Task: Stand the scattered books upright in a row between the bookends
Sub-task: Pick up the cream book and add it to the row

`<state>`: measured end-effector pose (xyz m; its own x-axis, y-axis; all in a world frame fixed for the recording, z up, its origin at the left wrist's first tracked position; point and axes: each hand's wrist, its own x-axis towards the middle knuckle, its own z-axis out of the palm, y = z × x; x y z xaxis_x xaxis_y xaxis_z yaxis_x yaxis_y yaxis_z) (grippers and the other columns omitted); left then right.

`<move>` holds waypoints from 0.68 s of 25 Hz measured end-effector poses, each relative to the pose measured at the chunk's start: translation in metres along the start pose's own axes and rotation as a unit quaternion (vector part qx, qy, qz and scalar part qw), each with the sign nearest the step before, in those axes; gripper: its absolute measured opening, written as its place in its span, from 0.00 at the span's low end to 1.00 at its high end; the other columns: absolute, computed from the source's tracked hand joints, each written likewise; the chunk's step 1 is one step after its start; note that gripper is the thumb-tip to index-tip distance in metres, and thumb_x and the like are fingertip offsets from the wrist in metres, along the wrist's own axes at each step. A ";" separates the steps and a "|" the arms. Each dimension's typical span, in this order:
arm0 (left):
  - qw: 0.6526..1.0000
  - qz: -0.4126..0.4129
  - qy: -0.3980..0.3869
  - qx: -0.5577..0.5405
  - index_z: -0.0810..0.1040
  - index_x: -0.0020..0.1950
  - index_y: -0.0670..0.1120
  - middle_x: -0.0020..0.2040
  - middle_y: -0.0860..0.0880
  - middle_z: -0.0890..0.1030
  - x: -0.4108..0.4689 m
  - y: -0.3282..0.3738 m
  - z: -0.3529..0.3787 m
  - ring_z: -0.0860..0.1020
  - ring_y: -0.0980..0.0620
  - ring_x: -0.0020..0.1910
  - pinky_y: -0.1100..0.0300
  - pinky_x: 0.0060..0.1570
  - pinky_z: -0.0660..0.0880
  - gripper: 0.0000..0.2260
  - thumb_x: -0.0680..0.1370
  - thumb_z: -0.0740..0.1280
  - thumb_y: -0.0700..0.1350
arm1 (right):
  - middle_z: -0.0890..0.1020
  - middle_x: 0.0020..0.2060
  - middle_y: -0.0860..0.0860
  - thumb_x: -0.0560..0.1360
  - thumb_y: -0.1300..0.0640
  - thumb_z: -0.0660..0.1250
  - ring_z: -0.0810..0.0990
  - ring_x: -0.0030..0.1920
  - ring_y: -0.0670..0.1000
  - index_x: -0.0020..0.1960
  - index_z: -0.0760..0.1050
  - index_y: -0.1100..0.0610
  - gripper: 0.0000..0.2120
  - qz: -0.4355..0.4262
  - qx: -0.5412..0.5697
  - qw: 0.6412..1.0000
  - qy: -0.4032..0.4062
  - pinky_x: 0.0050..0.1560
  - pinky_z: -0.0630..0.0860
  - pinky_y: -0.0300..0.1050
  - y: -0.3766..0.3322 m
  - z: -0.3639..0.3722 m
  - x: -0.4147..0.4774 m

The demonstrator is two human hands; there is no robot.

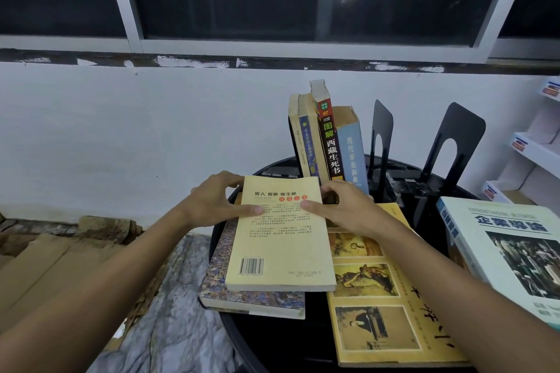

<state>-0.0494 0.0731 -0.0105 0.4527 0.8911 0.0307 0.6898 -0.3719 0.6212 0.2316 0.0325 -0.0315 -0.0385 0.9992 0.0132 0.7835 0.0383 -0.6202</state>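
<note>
Left hand (212, 200) and right hand (342, 209) grip the far corners of a cream paperback (278, 239), thumbs on its cover. It lies on a patterned book (218, 278). Just beyond the right hand, four standing books (327, 142); black bookends (380, 142) right of them.

Left hand (212, 200) and right hand (345, 209) forward, thumbs atop cream book (281, 247), fingers curled.

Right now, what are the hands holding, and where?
Both grip the pale yellow paperback book: left hand on its upper left edge, right hand on its upper right edge.
</note>
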 end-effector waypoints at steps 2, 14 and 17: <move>0.998 0.022 0.024 -0.045 0.78 0.54 0.72 0.51 0.74 0.80 0.001 -0.012 0.002 0.78 0.70 0.53 0.52 0.62 0.76 0.18 0.66 0.75 0.64 | 0.76 0.58 0.38 0.60 0.19 0.63 0.74 0.63 0.45 0.60 0.76 0.46 0.39 -0.022 0.009 1.000 0.019 0.65 0.72 0.57 -0.006 -0.004 -0.003; 0.956 0.139 0.189 -0.176 0.71 0.74 0.51 0.60 0.54 0.80 -0.010 0.030 -0.024 0.82 0.52 0.50 0.63 0.48 0.82 0.36 0.68 0.79 0.44 | 0.76 0.63 0.39 0.70 0.53 0.78 0.84 0.52 0.42 0.69 0.66 0.45 0.33 -0.152 0.223 0.953 0.136 0.47 0.85 0.48 -0.052 -0.042 -0.033; 0.946 0.168 0.204 -0.188 0.68 0.77 0.49 0.60 0.53 0.77 -0.014 0.033 -0.022 0.81 0.51 0.53 0.65 0.48 0.81 0.39 0.68 0.78 0.43 | 0.81 0.59 0.43 0.70 0.57 0.79 0.85 0.52 0.44 0.67 0.67 0.46 0.31 -0.153 0.267 0.941 0.143 0.48 0.84 0.47 -0.052 -0.041 -0.042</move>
<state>-0.0453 0.0545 0.0270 0.3013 0.7940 0.5280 0.2607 -0.6013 0.7553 0.2180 -0.0104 0.0325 0.0163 0.9083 0.4180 0.3371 0.3886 -0.8576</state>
